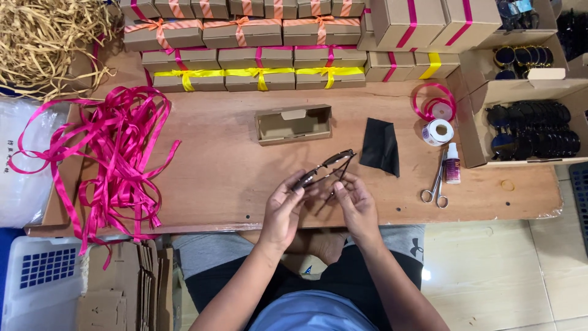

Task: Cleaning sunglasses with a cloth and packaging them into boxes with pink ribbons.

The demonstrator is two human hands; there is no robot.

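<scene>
Both of my hands hold a pair of dark sunglasses [323, 169] over the front middle of the brown table [226, 178]. My left hand [283, 208] grips the left lens end. My right hand [355, 205] pinches a thin temple arm, which is unfolded. Beyond the glasses stands an open, empty small cardboard box [293, 123]. A black cloth pouch [381, 146] lies flat to the right of it.
A heap of pink ribbon [113, 159] covers the table's left. Ribbon-tied boxes [257, 55] stack along the back. At right lie scissors [435, 187], a small spray bottle [452, 163], a sticker roll [438, 131], a pink ribbon spool [435, 103] and a carton of sunglasses [533, 132]. Flat cardboard blanks [122, 288] sit lower left.
</scene>
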